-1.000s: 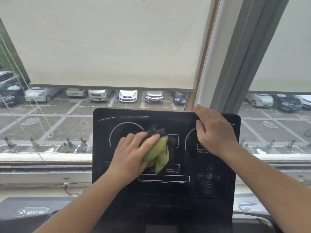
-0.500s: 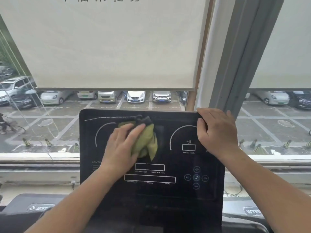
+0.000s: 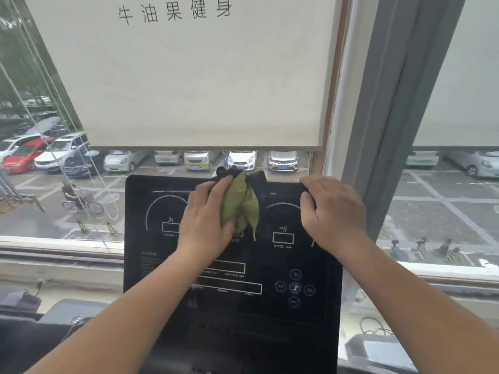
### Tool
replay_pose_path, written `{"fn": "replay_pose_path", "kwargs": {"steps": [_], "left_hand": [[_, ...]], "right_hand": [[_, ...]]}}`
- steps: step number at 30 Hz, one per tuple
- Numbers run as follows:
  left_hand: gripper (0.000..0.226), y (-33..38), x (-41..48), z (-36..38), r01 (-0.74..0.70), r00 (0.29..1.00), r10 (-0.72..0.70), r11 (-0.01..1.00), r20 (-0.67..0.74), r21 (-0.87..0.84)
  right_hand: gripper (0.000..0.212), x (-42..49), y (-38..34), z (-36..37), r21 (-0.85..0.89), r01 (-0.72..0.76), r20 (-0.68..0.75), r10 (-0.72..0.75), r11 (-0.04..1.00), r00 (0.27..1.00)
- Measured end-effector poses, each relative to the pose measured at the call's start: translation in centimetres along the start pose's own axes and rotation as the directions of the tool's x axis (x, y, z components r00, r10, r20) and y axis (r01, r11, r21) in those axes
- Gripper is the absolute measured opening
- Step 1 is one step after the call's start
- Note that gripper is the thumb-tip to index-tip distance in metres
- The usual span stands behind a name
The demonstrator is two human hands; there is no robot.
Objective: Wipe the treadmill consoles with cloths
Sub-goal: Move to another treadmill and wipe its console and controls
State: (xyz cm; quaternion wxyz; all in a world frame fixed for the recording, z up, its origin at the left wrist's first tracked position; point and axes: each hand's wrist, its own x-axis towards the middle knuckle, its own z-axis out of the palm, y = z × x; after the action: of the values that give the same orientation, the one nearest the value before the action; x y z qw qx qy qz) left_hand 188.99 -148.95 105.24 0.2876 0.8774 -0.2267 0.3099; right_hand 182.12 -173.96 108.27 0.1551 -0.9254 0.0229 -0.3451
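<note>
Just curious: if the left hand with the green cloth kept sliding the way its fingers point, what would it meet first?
Probably the console's top edge; the cloth under the left hand already overhangs it.

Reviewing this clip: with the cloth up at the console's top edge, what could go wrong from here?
1. The green cloth already overhangs the console top edge; the left hand might push it off behind.
2. The right hand covers the top right corner, so that patch may go unwiped.
3. A downward wipe might press the round buttons.
</note>
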Motion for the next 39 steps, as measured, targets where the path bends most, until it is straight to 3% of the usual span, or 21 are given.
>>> {"fn": "replay_pose_path", "kwargs": {"steps": [2, 3, 6, 8, 9, 11, 13, 15, 17, 19, 20, 22, 24, 26, 27, 29, 31, 32, 34, 37, 39], "left_hand": [[0.075, 3.0, -1.4, 2.1, 0.307, 0.934, -0.339, 0.923, -0.111, -0.231], [0.074, 4.1, -2.5, 3.1, 0.323, 0.924, -0.361, 0.914, -0.128, -0.247], [0.092, 4.0, -5.4, 4.3, -0.17, 0.984, 0.172, 0.985, 0.054, -0.041], [0.097, 1.8, -3.4, 2.8, -0.552, 0.823, 0.522, 0.828, 0.224, 0.1], [0.097, 1.2, -2.1, 2.0, -0.611, 0.786, 0.569, 0.776, 0.242, 0.158], [0.093, 1.2, 0.1, 1.3, -0.469, 0.882, 0.453, 0.867, 0.129, 0.168], [0.089, 3.1, 0.1, 1.8, -0.096, 0.995, 0.096, 0.995, -0.004, 0.0], [0.091, 5.1, -1.6, 3.4, 0.074, 0.997, -0.076, 0.995, -0.031, -0.061], [0.094, 6.0, -3.5, 4.6, -0.239, 0.969, 0.236, 0.97, 0.068, 0.047], [0.083, 5.0, -3.0, 4.1, -0.665, 0.742, 0.613, 0.724, 0.271, 0.182], [0.075, 4.6, -1.6, 3.4, -0.731, 0.681, 0.672, 0.648, 0.29, 0.213], [0.074, 4.5, 1.1, 2.5, -0.604, 0.797, 0.583, 0.766, 0.156, 0.221], [0.086, 5.7, 2.0, 2.6, -0.262, 0.965, 0.261, 0.954, 0.027, 0.148], [0.092, 7.7, 0.6, 3.8, -0.113, 0.994, 0.112, 0.988, 0.014, 0.109], [0.093, 8.4, -0.6, 4.5, -0.16, 0.987, 0.157, 0.982, 0.036, 0.104], [0.09, 8.9, -3.2, 5.7, -0.48, 0.87, 0.459, 0.872, 0.182, 0.094], [0.078, 8.6, -3.8, 5.8, -0.789, 0.584, 0.709, 0.611, 0.394, 0.071], [0.075, 8.4, -2.8, 5.5, -0.839, 0.515, 0.742, 0.54, 0.429, 0.074], [0.08, 8.2, -0.7, 5.1, -0.759, 0.645, 0.697, 0.632, 0.312, 0.157], [0.088, 9.8, 0.8, 5.5, -0.3, 0.954, 0.296, 0.948, 0.051, 0.109], [0.086, 11.9, -0.6, 7.0, -0.054, 0.998, 0.054, 0.998, -0.01, -0.013]], "right_hand": [[0.047, 0.0, 0.1, -0.2, 0.007, -0.008, 0.022, 0.008, 1.0, 1.0], [0.049, 0.1, 0.2, -0.4, 0.015, -0.024, 0.048, 0.023, 1.0, 0.999], [0.05, 0.5, 1.1, -0.8, 0.048, -0.089, 0.15, 0.081, 0.995, 0.985], [0.045, 0.5, 1.7, -1.1, 0.065, -0.085, 0.171, 0.073, 0.994, 0.983], [0.044, 0.3, 1.9, -1.2, 0.08, -0.075, 0.169, 0.061, 0.994, 0.984], [0.041, 0.1, 2.3, -1.5, 0.162, -0.104, 0.146, 0.08, 0.981, 0.986], [0.039, 0.2, 2.8, -1.9, 0.29, -0.161, 0.115, 0.133, 0.943, 0.984], [0.039, 0.3, 3.3, -2.1, 0.414, -0.202, 0.115, 0.169, 0.888, 0.979], [0.041, 0.4, 3.4, -2.1, 0.493, -0.237, 0.143, 0.191, 0.837, 0.971], [0.045, 0.4, 3.6, -2.1, 0.506, -0.246, 0.168, 0.185, 0.827, 0.968], [0.047, 0.5, 3.7, -2.2, 0.509, -0.25, 0.176, 0.185, 0.824, 0.967], [0.049, 0.5, 3.9, -2.3, 0.525, -0.275, 0.2, 0.198, 0.805, 0.96], [0.049, 0.5, 4.0, -2.5, 0.519, -0.275, 0.203, 0.196, 0.809, 0.959], [0.05, 0.4, 4.0, -2.7, 0.511, -0.264, 0.185, 0.196, 0.818, 0.963], [0.05, 0.2, 4.1, -2.8, 0.526, -0.266, 0.178, 0.202, 0.808, 0.963], [0.05, -0.1, 4.3, -3.1, 0.598, -0.279, 0.171, 0.221, 0.751, 0.96], [0.052, -0.5, 4.5, -3.2, 0.657, -0.293, 0.179, 0.233, 0.695, 0.956], [0.053, -0.6, 4.6, -3.1, 0.683, -0.305, 0.193, 0.24, 0.664, 0.952], [0.052, -0.8, 4.5, -3.1, 0.745, -0.34, 0.23, 0.258, 0.574, 0.938], [0.05, -0.9, 4.2, -3.3, 0.773, -0.352, 0.25, 0.256, 0.528, 0.934], [0.046, -1.0, 4.1, -3.5, 0.781, -0.353, 0.248, 0.263, 0.515, 0.932]]}}
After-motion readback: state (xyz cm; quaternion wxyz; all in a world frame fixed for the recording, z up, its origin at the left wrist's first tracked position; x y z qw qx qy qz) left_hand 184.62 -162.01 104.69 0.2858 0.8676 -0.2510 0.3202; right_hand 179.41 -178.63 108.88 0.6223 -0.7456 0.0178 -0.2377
